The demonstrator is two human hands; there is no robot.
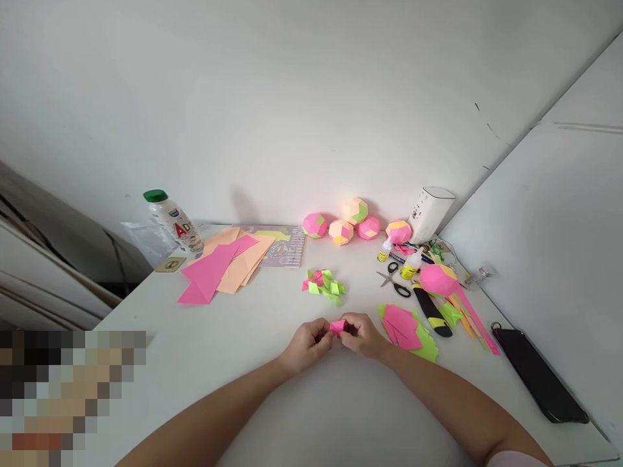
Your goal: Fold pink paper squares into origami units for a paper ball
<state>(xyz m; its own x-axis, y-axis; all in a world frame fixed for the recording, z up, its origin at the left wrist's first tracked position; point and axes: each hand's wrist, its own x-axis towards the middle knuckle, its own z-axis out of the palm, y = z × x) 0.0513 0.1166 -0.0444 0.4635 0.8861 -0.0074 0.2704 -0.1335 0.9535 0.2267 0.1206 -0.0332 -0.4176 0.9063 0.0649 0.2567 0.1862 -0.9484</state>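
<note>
A small folded piece of pink paper is pinched between both hands near the middle of the white table. My left hand grips its left side with thumb and fingers. On the right side, my right hand is closed on the same piece. Just beyond the hands lies a loose cluster of green and pink folded paper pieces. Beside my right forearm rests a stack of pink paper cutouts over green ones.
Several paper balls sit against the wall. Scissors, glue bottles, a yellow-black cutter and a phone lie right. Leftward are pink and orange sheets, a notebook and a green-capped bottle.
</note>
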